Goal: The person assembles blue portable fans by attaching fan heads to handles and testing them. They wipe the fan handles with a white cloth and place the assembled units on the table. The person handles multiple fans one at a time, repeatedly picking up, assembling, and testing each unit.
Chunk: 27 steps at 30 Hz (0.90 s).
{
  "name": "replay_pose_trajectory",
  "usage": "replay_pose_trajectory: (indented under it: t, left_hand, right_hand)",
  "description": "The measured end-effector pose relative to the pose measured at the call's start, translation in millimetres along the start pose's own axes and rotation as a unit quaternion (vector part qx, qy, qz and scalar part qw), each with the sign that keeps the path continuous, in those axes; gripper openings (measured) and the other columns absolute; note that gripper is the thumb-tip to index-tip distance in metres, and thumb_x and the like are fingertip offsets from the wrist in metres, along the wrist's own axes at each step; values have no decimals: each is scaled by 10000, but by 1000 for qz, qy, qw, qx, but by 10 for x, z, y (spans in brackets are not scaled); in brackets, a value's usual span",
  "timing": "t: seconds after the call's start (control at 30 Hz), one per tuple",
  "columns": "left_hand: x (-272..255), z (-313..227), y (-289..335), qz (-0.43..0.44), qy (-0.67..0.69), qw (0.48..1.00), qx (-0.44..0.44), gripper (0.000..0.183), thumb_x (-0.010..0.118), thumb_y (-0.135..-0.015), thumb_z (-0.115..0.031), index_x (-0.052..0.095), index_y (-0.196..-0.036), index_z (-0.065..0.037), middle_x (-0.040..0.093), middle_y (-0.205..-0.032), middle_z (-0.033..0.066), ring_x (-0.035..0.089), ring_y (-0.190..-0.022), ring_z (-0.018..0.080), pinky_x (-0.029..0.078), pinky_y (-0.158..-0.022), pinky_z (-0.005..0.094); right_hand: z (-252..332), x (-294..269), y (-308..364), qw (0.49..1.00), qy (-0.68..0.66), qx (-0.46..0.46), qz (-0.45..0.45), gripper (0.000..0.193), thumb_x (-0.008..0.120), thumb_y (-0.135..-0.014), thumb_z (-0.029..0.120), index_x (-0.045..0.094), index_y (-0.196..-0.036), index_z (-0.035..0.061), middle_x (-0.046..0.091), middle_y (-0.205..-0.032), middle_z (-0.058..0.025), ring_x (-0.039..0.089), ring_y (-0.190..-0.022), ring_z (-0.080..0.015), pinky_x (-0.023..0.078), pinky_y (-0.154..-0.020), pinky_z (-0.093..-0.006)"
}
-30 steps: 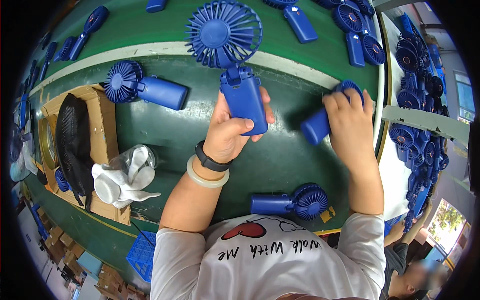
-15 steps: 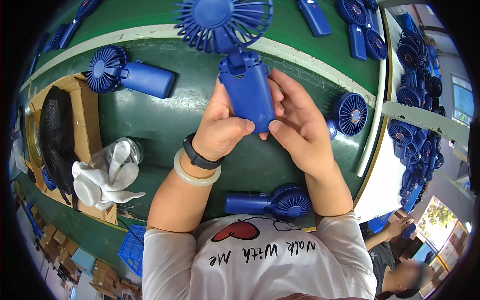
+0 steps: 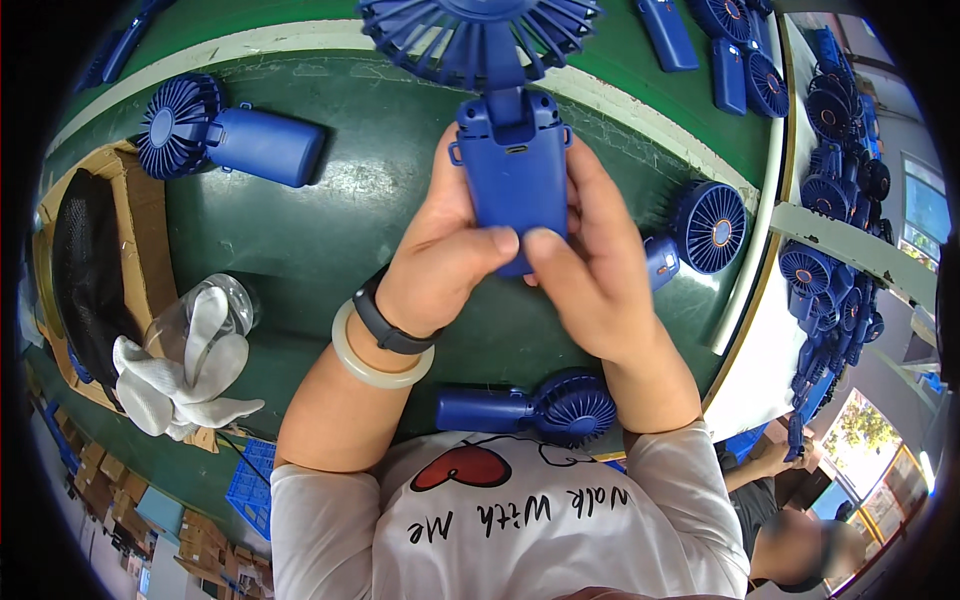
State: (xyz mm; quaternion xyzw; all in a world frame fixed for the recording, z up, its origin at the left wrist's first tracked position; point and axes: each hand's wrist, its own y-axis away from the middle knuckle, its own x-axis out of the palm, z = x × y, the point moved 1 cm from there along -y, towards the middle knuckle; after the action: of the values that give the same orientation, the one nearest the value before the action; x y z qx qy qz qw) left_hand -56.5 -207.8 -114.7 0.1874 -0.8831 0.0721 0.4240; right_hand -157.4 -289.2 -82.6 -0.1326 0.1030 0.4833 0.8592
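Note:
A blue handheld fan (image 3: 515,185) is held between both hands over the middle of the bench, its handle toward me and its round caged head pointing away. My left hand (image 3: 435,265) wraps the handle's left side, thumb pressed on its lower end. From the right, my right hand (image 3: 598,270) grips the same handle, with its thumb beside the left one. A small port shows near the hinge. The fingers behind the handle are partly hidden, and the top of the fan head is cut off by the picture's edge.
More blue fans lie around: one at left (image 3: 265,145), one beyond my right hand (image 3: 710,228), one near my body (image 3: 485,410). White gloves (image 3: 185,375) and a clear plastic cup (image 3: 235,300) sit by a cardboard box (image 3: 150,230). A person (image 3: 790,545) works at lower right, near racked fans (image 3: 810,270).
The held fan has straightened from a slight tilt and sits a little further right, looking larger. Both thumbs have come closer together on its lower end. The surrounding view has shifted slightly.

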Motion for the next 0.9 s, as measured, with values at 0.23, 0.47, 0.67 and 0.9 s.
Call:
replay_pose_trajectory:
  t: [0.23,0.47,0.67,0.9]
  left_hand:
    - [21,102,74,-11,-151,988,27,545,336,-956,-444,250,-1312,-40,485,-1121,85,507,-976,149,424,-843,274]
    - [-11,95,23,-61,-178,982,32,565,251,-950,-511,384,-1199,-22,525,-1047,80,510,-904,126,419,-799,257]
    - [42,44,19,-29,-148,988,12,590,229,-936,-538,397,-1163,-21,556,-844,84,552,-585,123,461,-459,225]
    - [24,29,-16,-26,-77,996,-32,668,206,-907,-603,393,-1176,-21,583,-853,116,604,-703,157,489,-457,245]
  right_hand:
    - [136,-88,-139,982,11,186,13,437,559,-862,206,379,-1167,-51,450,-1072,-223,519,-903,-388,452,-782,-425]
    - [-64,65,-36,978,204,30,-18,412,584,-860,287,436,-1108,-5,505,-995,-203,571,-724,-367,484,-633,-391]
    - [-167,-58,-20,986,-114,114,-51,318,404,-972,259,536,-918,-25,513,-729,-77,515,-583,-146,463,-506,-264]
    - [-121,-25,-53,977,-193,84,-45,351,371,-981,266,521,-986,-51,448,-700,-30,445,-589,-88,498,-446,-250]
